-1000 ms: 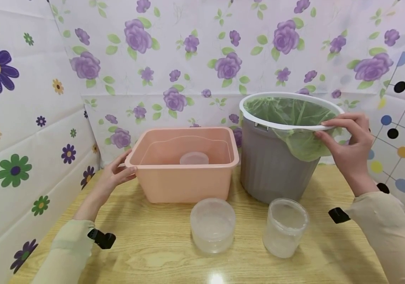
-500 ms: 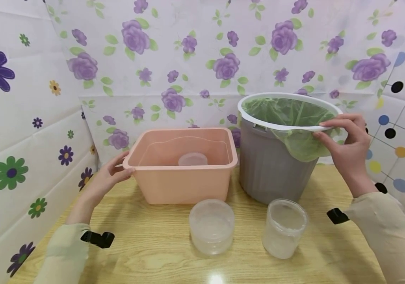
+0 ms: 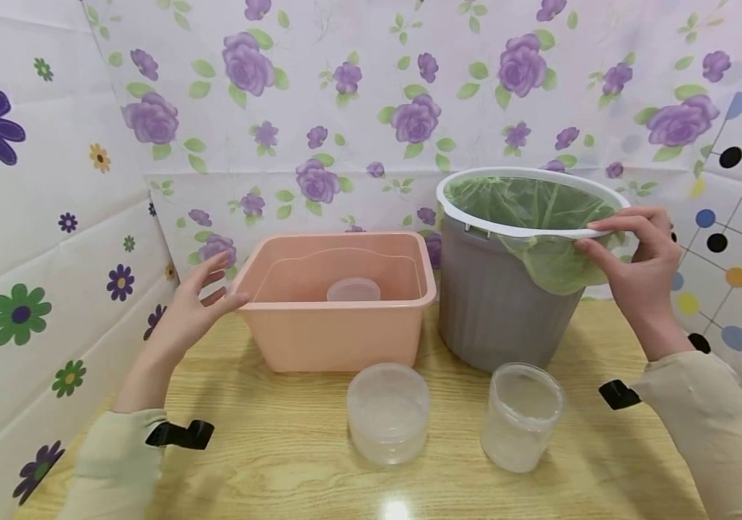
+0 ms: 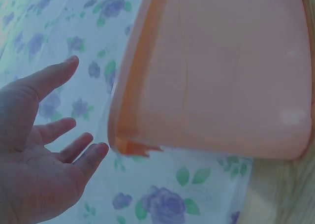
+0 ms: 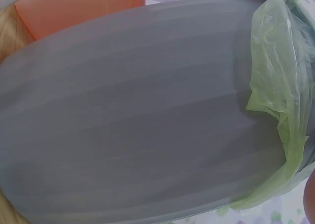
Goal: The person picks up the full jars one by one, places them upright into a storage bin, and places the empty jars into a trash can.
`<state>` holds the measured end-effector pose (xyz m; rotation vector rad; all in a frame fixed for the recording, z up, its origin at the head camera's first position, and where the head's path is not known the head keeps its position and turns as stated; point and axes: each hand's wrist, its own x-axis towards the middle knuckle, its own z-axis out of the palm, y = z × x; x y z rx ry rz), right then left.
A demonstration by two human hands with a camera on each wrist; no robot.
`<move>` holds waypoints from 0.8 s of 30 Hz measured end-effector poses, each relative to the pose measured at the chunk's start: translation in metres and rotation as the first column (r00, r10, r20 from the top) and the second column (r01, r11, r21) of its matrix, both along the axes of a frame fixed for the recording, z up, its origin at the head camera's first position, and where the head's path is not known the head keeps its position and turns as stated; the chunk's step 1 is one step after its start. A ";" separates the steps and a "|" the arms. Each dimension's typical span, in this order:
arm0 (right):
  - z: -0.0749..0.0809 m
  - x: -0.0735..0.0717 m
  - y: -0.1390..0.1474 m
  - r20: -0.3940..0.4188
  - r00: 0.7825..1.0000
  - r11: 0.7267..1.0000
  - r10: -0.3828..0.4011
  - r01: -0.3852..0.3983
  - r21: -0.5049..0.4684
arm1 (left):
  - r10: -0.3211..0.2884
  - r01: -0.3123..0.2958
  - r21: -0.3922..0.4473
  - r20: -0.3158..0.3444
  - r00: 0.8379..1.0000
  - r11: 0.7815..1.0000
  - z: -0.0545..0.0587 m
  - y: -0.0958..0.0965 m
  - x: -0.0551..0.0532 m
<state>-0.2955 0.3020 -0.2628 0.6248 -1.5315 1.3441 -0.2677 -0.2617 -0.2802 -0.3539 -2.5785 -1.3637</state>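
A pink plastic basin stands on the table with a clear round lid or container inside. My left hand is at its left end, fingers spread and holding nothing; the left wrist view shows a gap between the fingers and the basin's rim. To the right stands a grey trash can with a white rim ring, lined with a green plastic bag that hangs over the front. My right hand pinches the ring at its right side, thumb below and fingers on top.
In front of the basin sits a low round clear container, and a taller clear jar stands before the trash can. Flowered sheets hang behind and at the left, a dotted one at the right.
My left hand has let go of the basin's left rim and drawn back a little, its fingers opening. The right hand keeps its pinch on the trash can's ring.
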 end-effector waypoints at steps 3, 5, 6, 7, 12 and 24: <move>0.001 0.004 -0.004 0.008 1.000 1.000 0.005 -0.005 -0.004 | -0.024 0.024 -0.003 -0.077 0.997 1.000 0.006 0.015 0.005; 0.002 0.005 -0.005 0.009 1.000 1.000 0.008 -0.008 -0.006 | -0.058 0.056 -0.016 -0.127 0.990 0.998 0.009 0.025 0.008; 0.003 0.006 -0.006 0.008 1.000 1.000 0.007 -0.007 -0.005 | -0.077 0.073 -0.026 -0.152 0.985 0.997 0.011 0.030 0.008; 0.003 0.006 -0.006 0.006 1.000 1.000 0.006 -0.006 -0.004 | -0.096 0.091 -0.036 -0.171 0.981 0.995 0.013 0.034 0.009; 0.004 0.006 -0.007 0.002 1.000 1.000 0.007 -0.007 -0.005 | -0.179 0.167 -0.074 -0.211 0.961 0.983 0.022 0.051 0.014; 0.003 0.005 -0.004 0.014 1.000 1.000 0.014 -0.014 -0.004 | -0.485 0.403 -0.294 -0.310 0.818 0.867 0.012 0.101 0.022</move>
